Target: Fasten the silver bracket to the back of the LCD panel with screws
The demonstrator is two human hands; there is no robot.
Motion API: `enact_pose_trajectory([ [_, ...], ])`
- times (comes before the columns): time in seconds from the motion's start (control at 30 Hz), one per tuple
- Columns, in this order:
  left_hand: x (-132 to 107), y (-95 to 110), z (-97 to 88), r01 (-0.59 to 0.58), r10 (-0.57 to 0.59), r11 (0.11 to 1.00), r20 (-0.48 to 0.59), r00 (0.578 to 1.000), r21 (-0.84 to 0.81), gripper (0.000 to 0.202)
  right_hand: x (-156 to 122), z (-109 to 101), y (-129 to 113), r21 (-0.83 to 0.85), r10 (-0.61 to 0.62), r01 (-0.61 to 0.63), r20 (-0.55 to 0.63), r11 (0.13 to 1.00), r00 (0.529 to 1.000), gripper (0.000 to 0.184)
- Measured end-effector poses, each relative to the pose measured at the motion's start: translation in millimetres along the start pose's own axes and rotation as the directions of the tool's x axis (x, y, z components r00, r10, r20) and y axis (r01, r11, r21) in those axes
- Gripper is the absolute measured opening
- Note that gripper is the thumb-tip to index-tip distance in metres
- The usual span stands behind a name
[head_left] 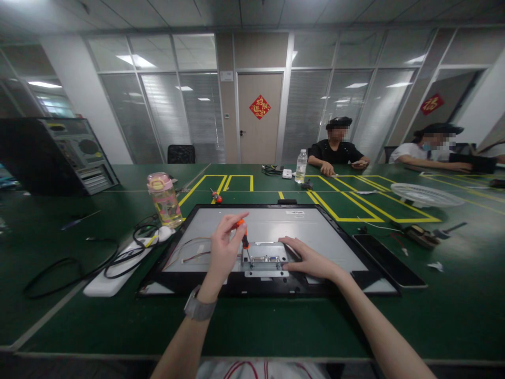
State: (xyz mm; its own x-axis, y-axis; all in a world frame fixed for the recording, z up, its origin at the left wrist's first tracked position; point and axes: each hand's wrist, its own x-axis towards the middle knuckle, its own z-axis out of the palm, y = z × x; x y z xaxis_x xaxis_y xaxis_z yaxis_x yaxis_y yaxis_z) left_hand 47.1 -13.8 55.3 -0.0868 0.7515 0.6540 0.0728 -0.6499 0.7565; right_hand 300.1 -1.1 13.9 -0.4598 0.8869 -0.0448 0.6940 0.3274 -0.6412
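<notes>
A flat monitor panel (315, 231) lies back-up on the green table, with a small metal port bracket (265, 259) near its front middle. My left hand (224, 247) is closed round an orange-handled screwdriver (243, 238), held upright with its tip down on the bracket's left end. My right hand (310, 259) lies flat on the panel, its fingers pressing on the bracket's right side. Thin wires (189, 253) run over the panel to the left of my left hand.
A pink water bottle (164, 199), black cables (118, 258) and a white strip (114, 273) lie to the left. A second orange screwdriver (216, 197) lies beyond the panel. A dark flat panel (389, 260), a fan grille (422, 193) and a computer case (59, 155) stand around. Two people sit across the table.
</notes>
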Motion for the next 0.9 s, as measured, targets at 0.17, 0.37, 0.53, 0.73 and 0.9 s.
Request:
enact_pose_trajectory([
  [0.17, -0.2, 0.6, 0.0, 0.016, -0.016, 1.000, -0.005, 1.000, -0.013, 0.028, -0.8, -1.8, -3.8, 0.000, 0.022, -0.022, 0.019, 1.000, 1.000, 0.078],
  [0.37, 0.0, -3.0, 1.2, 0.019, -0.019, 1.000, -0.007, 1.000, 0.017, 0.026, -0.5, -0.2, -2.0, 0.007, 0.010, -0.010, 0.005, 1.000, 1.000, 0.077],
  [0.53, 0.1, 0.0, 1.7, 0.017, -0.017, 1.000, -0.002, 1.000, 0.005, 0.028, -0.5, 0.8, -1.3, 0.006, 0.017, -0.017, 0.015, 1.000, 1.000, 0.079],
  [0.73, -1.4, 1.0, 2.2, 0.017, -0.017, 0.999, -0.007, 1.000, 0.030, 0.023, 1.2, 0.9, 1.8, 0.007, -0.002, 0.002, 0.005, 1.000, 1.000, 0.079],
  [0.9, -1.3, 0.6, 2.9, 0.053, -0.052, 0.999, -0.009, 0.999, 0.012, 0.030, 0.4, 0.1, -0.9, 0.004, 0.019, -0.019, 0.020, 1.000, 1.000, 0.080],
])
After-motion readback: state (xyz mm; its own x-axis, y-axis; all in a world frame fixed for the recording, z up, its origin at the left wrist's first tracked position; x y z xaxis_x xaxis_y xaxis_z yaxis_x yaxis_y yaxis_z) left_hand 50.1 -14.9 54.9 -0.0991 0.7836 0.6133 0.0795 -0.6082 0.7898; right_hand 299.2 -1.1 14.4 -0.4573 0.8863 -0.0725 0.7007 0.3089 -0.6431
